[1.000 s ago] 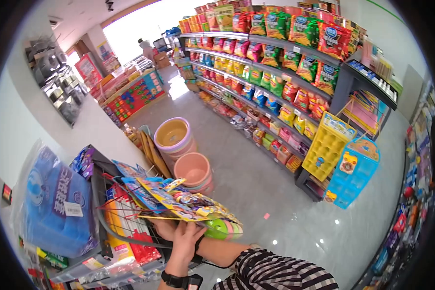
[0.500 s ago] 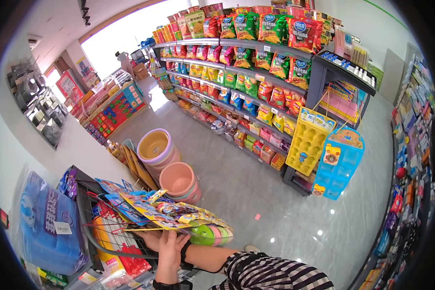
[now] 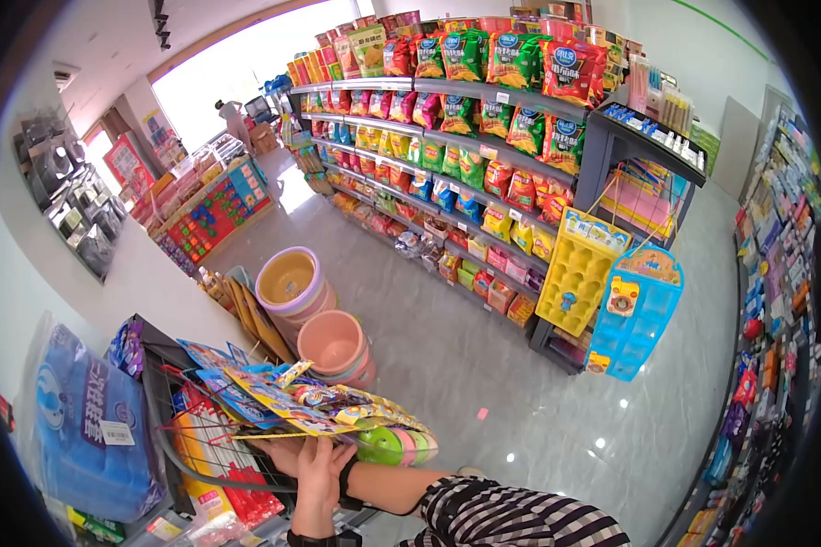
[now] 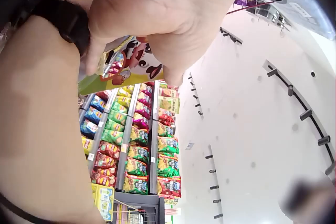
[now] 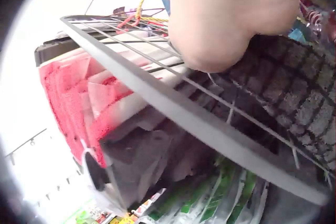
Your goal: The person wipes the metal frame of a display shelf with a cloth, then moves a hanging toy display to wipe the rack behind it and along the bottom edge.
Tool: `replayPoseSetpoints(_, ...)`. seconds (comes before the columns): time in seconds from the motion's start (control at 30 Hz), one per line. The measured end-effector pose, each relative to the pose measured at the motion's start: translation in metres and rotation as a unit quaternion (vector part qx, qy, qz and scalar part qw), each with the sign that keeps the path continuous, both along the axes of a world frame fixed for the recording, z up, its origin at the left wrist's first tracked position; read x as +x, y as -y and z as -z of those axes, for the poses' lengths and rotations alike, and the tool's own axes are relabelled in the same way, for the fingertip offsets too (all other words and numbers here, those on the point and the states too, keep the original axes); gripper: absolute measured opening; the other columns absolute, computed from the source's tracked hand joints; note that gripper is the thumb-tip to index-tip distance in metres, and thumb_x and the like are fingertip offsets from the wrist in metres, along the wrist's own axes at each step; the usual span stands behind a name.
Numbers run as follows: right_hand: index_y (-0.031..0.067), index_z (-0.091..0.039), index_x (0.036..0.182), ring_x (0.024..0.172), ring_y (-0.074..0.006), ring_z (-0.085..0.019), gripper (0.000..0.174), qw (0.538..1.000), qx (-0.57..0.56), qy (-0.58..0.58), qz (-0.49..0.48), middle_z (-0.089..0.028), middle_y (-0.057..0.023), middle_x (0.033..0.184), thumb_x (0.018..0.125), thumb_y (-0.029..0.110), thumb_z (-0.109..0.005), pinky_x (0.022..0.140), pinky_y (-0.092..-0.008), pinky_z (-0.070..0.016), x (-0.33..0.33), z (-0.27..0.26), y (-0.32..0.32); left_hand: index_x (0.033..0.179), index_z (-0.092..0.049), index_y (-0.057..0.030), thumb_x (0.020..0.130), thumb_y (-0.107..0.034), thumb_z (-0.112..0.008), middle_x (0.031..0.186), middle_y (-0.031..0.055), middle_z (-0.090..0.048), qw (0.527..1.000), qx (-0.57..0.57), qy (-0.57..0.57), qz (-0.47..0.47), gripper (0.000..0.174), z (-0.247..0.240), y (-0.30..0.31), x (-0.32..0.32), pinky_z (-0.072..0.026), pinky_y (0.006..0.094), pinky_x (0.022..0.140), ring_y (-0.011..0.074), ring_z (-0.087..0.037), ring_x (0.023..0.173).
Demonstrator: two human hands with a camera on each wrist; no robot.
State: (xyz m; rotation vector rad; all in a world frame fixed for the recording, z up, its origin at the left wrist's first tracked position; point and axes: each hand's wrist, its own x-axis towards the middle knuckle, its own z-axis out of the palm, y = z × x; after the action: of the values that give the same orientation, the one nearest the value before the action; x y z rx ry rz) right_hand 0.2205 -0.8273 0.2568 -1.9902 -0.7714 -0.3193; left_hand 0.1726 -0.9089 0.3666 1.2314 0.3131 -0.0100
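Note:
My left hand grips the lower edge of a stack of carded toys in clear blister packs. In the left wrist view a printed toy card shows between the thumb and fingers. My right hand reaches beneath the same edge; its fingers are hidden, so I cannot tell how they lie. Green round toys show in a pack beside the hands. The stack leans over a wire basket, whose grey rim runs below my right hand in the right wrist view.
Red-and-white packs lie in the basket, and a blue bag stands left. Plastic buckets stand on the floor. Snack shelves line the aisle; yellow and blue trays hang at their end.
The head view has turned right, shifting the shelves and basket leftward in view, and has since stayed nearly still. Both hands stay at the lower edge of the toy cards.

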Motion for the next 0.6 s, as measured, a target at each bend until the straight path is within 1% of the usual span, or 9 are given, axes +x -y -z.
replayPoseSetpoints(0.2, 0.0272, -0.033, 0.145, 0.134, -0.0247, -0.035, 0.059, 0.996, 0.016, -0.011, -0.081, -0.032, -0.0064, 0.150, 0.090, 0.005, -0.035, 0.113, -0.0383, -0.0240, 0.001, 0.010, 0.011, 0.135, -0.033, 0.0015, 0.096, -0.026, -0.053, 0.126, 0.0142, -0.048, 1.000, -0.010, -0.016, -0.001, 0.051, -0.005, 0.001, -0.003, -0.0494, 0.0433, 0.091, 0.0322, -0.055, 0.108)
replayPoseSetpoints(0.27, 0.0281, -0.034, 0.144, 0.133, -0.0289, -0.036, 0.060, 0.990, -0.057, 0.126, -0.033, -0.036, -0.0094, 0.147, 0.089, 0.005, -0.036, 0.112, -0.0423, -0.0252, -0.006, 0.011, 0.030, 0.136, -0.033, 0.0002, 0.097, -0.022, -0.053, 0.127, 0.0115, -0.048, 0.999, -0.028, -0.023, -0.012, 0.049, -0.004, 0.003, 0.001, -0.0495, 0.0400, 0.091, 0.0286, -0.056, 0.109)
replayPoseSetpoints(0.3, 0.0272, -0.036, 0.143, 0.132, -0.0334, -0.038, 0.059, 0.991, -0.075, -0.004, -0.114, -0.041, -0.0118, 0.144, 0.088, 0.005, -0.036, 0.111, -0.0443, -0.0249, -0.010, 0.000, 0.040, 0.136, -0.033, 0.0001, 0.097, -0.022, -0.053, 0.127, 0.0115, -0.048, 0.999, -0.025, -0.026, -0.012, 0.049, -0.003, 0.005, 0.002, -0.0492, 0.0400, 0.092, 0.0286, -0.055, 0.110)
replayPoseSetpoints(0.33, 0.0265, -0.038, 0.142, 0.130, -0.0299, -0.041, 0.050, 0.985, -0.112, -0.026, -0.130, -0.045, -0.0084, 0.141, 0.093, 0.016, -0.039, 0.112, -0.0418, -0.0237, -0.006, 0.006, 0.032, 0.136, -0.033, -0.0001, 0.097, -0.022, -0.053, 0.128, 0.0115, -0.047, 0.999, -0.018, -0.027, -0.018, 0.050, -0.004, 0.005, 0.001, -0.0488, 0.0400, 0.092, 0.0285, -0.054, 0.112)
replayPoseSetpoints(0.4, 0.0247, -0.038, 0.142, 0.128, -0.0254, -0.043, 0.047, 0.998, 0.003, 0.049, 0.029, -0.046, -0.0041, 0.140, 0.096, 0.034, -0.042, 0.111, -0.0396, -0.0255, 0.001, 0.000, 0.018, 0.135, -0.035, 0.0001, 0.096, -0.021, -0.054, 0.127, 0.0110, -0.047, 0.999, -0.028, -0.021, -0.015, 0.048, -0.012, 0.010, 0.001, -0.0490, 0.0383, 0.092, 0.0248, -0.055, 0.109)
replayPoseSetpoints(0.43, 0.0215, -0.043, 0.138, 0.128, -0.0217, -0.044, 0.052, 0.974, 0.170, -0.146, -0.034, -0.044, -0.0003, 0.142, 0.093, 0.048, -0.045, 0.110, -0.0382, -0.0272, 0.006, -0.049, 0.036, 0.134, -0.037, -0.0001, 0.096, -0.022, -0.055, 0.126, 0.0105, -0.048, 1.000, -0.010, -0.009, -0.009, 0.047, -0.010, 0.008, 0.001, -0.0490, 0.0377, 0.092, 0.0227, -0.055, 0.107)
replayPoseSetpoints(0.47, 0.0224, -0.031, 0.145, 0.139, -0.0226, -0.026, 0.059, 0.993, 0.070, -0.082, 0.056, -0.029, -0.0004, 0.151, 0.094, 0.052, -0.039, 0.114, -0.0320, -0.0185, 0.004, -0.031, 0.022, 0.133, -0.038, -0.0002, 0.095, -0.022, -0.055, 0.124, 0.0100, -0.049, 1.000, 0.007, 0.000, -0.002, 0.047, -0.007, 0.007, 0.001, -0.0490, 0.0372, 0.092, 0.0206, -0.055, 0.105)
replayPoseSetpoints(0.53, 0.0230, -0.031, 0.145, 0.139, -0.0218, -0.026, 0.050, 0.984, 0.134, -0.121, 0.008, -0.029, -0.0004, 0.151, 0.097, 0.033, -0.040, 0.115, -0.0332, -0.0185, 0.008, 0.000, 0.002, 0.133, -0.038, -0.0008, 0.097, -0.024, -0.052, 0.126, 0.0084, -0.050, 1.000, 0.017, -0.020, 0.011, 0.045, -0.008, 0.004, -0.001, -0.0471, 0.0391, 0.094, 0.0227, -0.056, 0.108)
replayPoseSetpoints(0.6, 0.0277, -0.045, 0.138, 0.133, -0.0228, -0.038, 0.054, 0.995, -0.053, 0.086, 0.003, -0.041, -0.0009, 0.145, 0.087, 0.009, -0.046, 0.112, -0.0386, -0.0268, 0.005, -0.042, 0.044, 0.135, -0.036, -0.0009, 0.098, -0.022, -0.050, 0.128, 0.0092, -0.048, 0.999, 0.023, -0.029, 0.013, 0.045, -0.009, 0.004, -0.001, -0.0466, 0.0398, 0.095, 0.0233, -0.055, 0.112)
